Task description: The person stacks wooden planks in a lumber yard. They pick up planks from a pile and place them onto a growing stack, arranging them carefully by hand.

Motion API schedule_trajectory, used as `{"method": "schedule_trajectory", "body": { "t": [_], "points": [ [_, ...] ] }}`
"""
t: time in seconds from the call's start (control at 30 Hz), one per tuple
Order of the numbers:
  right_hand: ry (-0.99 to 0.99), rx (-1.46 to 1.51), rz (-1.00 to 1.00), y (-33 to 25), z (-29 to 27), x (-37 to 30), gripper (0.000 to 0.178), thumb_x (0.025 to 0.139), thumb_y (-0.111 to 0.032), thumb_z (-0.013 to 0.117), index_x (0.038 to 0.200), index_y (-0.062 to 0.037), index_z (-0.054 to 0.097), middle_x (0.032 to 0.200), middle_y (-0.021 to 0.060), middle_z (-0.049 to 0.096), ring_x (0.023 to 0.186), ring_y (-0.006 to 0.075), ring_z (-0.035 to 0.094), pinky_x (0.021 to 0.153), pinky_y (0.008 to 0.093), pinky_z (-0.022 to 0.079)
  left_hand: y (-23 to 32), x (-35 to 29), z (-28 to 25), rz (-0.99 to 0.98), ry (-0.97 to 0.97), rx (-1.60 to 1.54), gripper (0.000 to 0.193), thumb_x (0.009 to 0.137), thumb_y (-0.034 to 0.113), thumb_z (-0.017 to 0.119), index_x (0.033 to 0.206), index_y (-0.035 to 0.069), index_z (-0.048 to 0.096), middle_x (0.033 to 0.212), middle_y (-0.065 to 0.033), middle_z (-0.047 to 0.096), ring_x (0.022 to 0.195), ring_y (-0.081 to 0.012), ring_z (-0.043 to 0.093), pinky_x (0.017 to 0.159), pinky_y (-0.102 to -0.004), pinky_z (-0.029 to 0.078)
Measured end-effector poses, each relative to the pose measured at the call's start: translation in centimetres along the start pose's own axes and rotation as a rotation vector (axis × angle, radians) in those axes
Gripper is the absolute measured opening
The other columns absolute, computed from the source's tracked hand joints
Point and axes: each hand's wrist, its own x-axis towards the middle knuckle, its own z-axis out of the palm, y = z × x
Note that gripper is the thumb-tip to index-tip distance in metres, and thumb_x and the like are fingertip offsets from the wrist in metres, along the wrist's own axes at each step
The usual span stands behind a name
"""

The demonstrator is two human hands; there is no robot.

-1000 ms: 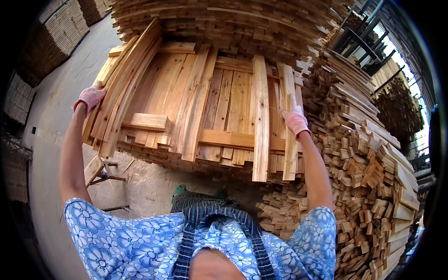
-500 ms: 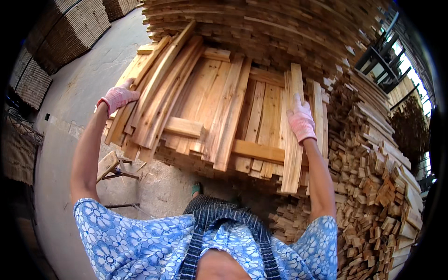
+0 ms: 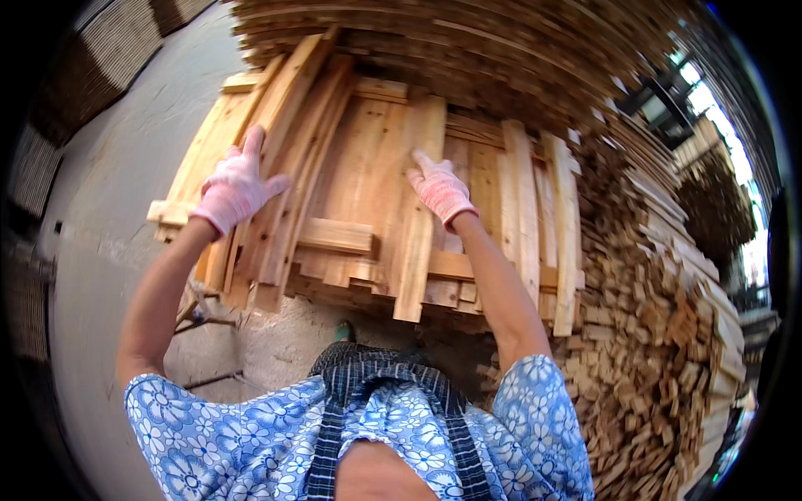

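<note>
My left hand [image 3: 236,185], in a pink-and-white knit glove, lies over a cluster of long wooden boards [image 3: 324,142] on the left of the stack. Its fingers are spread and hold nothing. My right hand [image 3: 441,189], gloved alike, is at a lengthwise board [image 3: 414,267] near the middle, with fingers stretched out and slightly blurred; whether they touch the wood I cannot tell. Under the loose boards is a layer of planks [image 3: 361,159] with crosswise pieces, among them a short wooden block [image 3: 338,235]. Another board [image 3: 520,209] lies to the right of my right hand.
A tall wall of stacked timber [image 3: 451,50] rises beyond the boards. Heaped short wood offcuts [image 3: 643,359] fill the right side. Bundled stacks [image 3: 117,42] stand at the far left past the concrete floor [image 3: 109,267]. A small stand [image 3: 205,317] is near my left elbow.
My right hand has left the right-hand board and moved left to the middle one. My left hand has come off the outer edge, shifted inward and spread its fingers. The view has shifted slightly.
</note>
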Motion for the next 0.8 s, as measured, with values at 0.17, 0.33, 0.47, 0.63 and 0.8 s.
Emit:
{"method": "schedule_trajectory", "body": {
  "t": [0.17,0.33,0.47,0.63,0.8],
  "points": [
    [0.316,-0.109,0.029,7.3,-9.6,-1.8,0.044,0.101,-0.037,0.056,0.138,-0.0151,0.054,0.118,0.0290,0.063,0.108,0.0462,0.065,0.090,0.0556,0.054,-2.8,2.3,1.6,0.067,0.127,0.181,0.092,0.091,0.036,0.069,0.165,0.020,0.016,0.137,-0.0262,0.058,0.122,-0.0390,0.063,0.101,-0.0480,0.052],
    [0.122,-0.304,0.415,15.9,-3.8,-1.5,0.053,0.104,-0.044,0.047,0.151,-0.0194,0.045,0.123,0.0309,0.062,0.109,0.0467,0.065,0.088,0.0585,0.054,1.2,1.3,-1.1,-0.005,-0.050,0.005,0.087,0.091,0.030,0.067,0.164,0.021,0.020,0.125,-0.0234,0.065,0.090,-0.0317,0.073,0.078,-0.0439,0.060],
    [0.004,-0.088,0.259,0.7,0.0,0.0,0.063,0.103,-0.050,0.045,0.157,-0.0193,0.039,0.121,0.0392,0.059,0.113,0.0526,0.061,0.091,0.0608,0.052,-7.9,4.5,5.2,0.278,0.380,0.077,0.088,0.089,0.030,0.066,0.164,0.015,0.022,0.114,-0.0218,0.072,0.093,-0.0291,0.072,0.080,-0.0433,0.058],
    [-0.045,-0.089,0.269,0.6,0.0,0.9,0.074,0.098,-0.057,0.052,0.159,-0.0172,0.034,0.132,0.0393,0.053,0.115,0.0521,0.061,0.096,0.0579,0.051,2.1,-0.3,2.7,0.097,-0.057,-0.213,0.100,0.087,0.041,0.069,0.164,0.007,0.015,0.126,-0.0280,0.064,0.094,-0.0309,0.072,0.084,-0.0445,0.057],
    [0.059,0.003,-0.010,-5.9,-2.4,2.1,0.074,0.099,-0.057,0.052,0.159,-0.0172,0.034,0.149,0.0313,0.047,0.133,0.0484,0.052,0.106,0.0529,0.047,2.1,-1.4,4.0,0.027,0.044,-0.043,0.110,0.084,0.050,0.072,0.165,0.008,0.011,0.134,-0.0287,0.060,0.106,-0.0350,0.071,0.097,-0.0482,0.053]
  ]
}}
